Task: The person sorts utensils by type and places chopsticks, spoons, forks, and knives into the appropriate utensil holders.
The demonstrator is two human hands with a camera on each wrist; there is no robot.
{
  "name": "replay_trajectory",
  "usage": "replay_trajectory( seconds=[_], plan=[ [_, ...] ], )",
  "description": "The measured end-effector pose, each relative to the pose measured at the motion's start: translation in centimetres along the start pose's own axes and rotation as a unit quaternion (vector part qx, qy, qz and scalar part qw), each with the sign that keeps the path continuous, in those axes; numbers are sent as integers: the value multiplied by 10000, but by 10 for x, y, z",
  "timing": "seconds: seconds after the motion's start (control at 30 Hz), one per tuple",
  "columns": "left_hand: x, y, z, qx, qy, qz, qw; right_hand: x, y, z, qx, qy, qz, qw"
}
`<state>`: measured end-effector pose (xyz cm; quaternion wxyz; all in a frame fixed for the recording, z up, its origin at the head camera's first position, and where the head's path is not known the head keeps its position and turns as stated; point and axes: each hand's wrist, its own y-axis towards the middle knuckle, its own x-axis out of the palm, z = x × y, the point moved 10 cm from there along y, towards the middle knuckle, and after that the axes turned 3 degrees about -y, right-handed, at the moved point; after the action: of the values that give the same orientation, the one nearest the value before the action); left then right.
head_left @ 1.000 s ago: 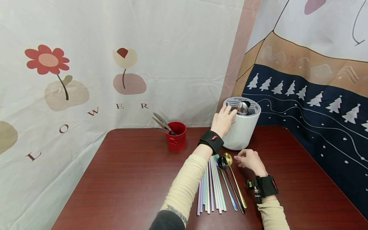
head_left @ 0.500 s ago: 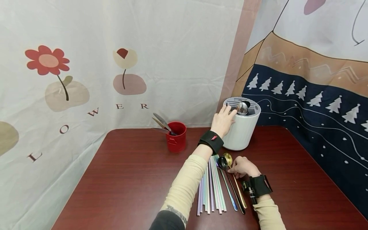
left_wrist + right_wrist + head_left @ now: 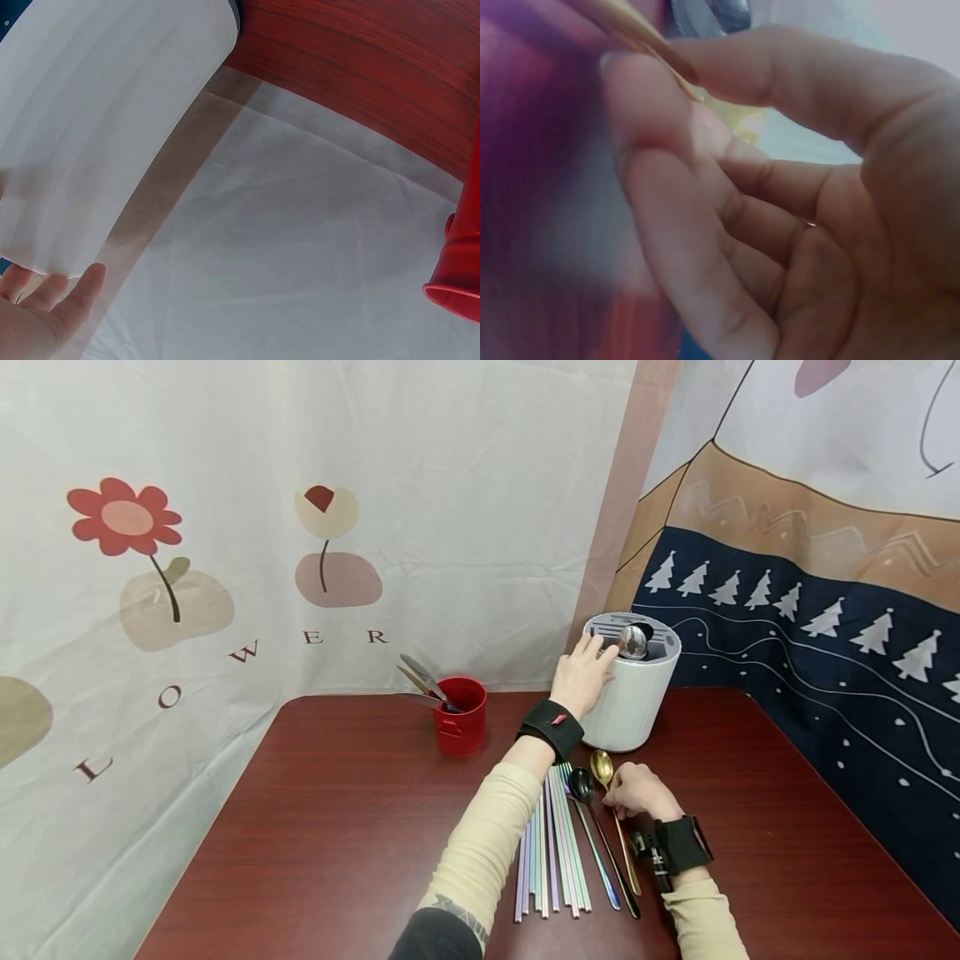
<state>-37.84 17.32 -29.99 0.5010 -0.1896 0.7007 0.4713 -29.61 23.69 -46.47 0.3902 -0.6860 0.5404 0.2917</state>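
Observation:
In the head view my right hand (image 3: 641, 792) pinches the handle of a long gold spoon (image 3: 602, 767) between thumb and fingertips. The right wrist view shows the gold handle (image 3: 626, 24) at those fingertips, with the other fingers folded toward the palm. My left hand (image 3: 583, 677) rests on the near left rim of a white utensil holder (image 3: 628, 706), its fingers extended over the top. In the left wrist view, fingertips (image 3: 91, 279) touch the holder's upper edge. A silver spoon or ladle head (image 3: 633, 642) sticks out of the holder beside that hand.
Left of the gold spoon lie a black spoon (image 3: 581, 785), a fork (image 3: 588, 839) with a bluish handle and several pastel chopsticks (image 3: 551, 852). A red cup (image 3: 460, 722) with a few utensils (image 3: 423, 677) stands at the table's (image 3: 360, 827) back edge, against a curtain.
My right hand has moved left onto the gold spoon and taken hold of it. The spoon has shifted slightly away and to the right. The left hand stays in place.

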Motion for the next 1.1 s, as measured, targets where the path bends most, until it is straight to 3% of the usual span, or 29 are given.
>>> replay_trajectory(
  seconds=[0.43, 0.7, 0.87, 1.1],
  plan=[
    [-1, 0, 0, 33, 4, 63, 10000, -45, -17, -2, -20, -174, 869, 9961],
    [-2, -1, 1, 36, 43, 173, 9998, -80, -35, -6, 16, -134, 1781, 9839],
    [-1, -1, 1, 22, 66, 143, 9999, -104, -51, -14, -145, -59, 2810, 9596],
    [1, -1, 1, -13, 3, 19, 10000, -129, -79, -25, -394, 404, 4245, 9037]
  ],
)
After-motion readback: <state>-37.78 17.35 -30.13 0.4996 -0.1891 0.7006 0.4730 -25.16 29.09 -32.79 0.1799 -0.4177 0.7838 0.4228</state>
